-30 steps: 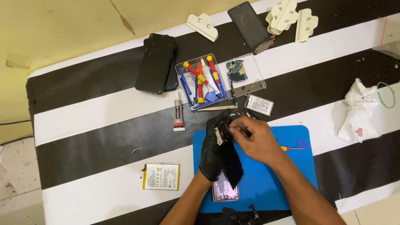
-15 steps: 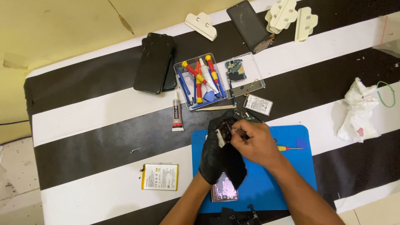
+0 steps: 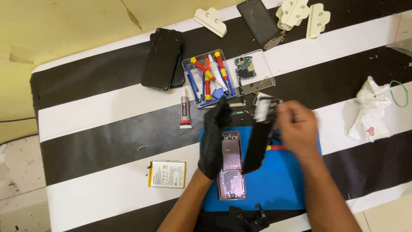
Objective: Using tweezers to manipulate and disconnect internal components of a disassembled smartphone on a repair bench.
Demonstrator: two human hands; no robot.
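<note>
On the blue mat point(image 3: 283, 180) | gloved left hand point(image 3: 213, 141) lies flat by the pink phone frame point(image 3: 231, 165) | right hand point(image 3: 298, 129) fingers pinch the black panel point(image 3: 259, 144) | best lift slowly, frame pinned.

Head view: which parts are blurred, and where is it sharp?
In the head view, the bare right hand and the black panel it lifts are motion-blurred; the gloved left hand, the pink phone frame and the tool tray look sharp; lighting is even, without strong glare.
</note>
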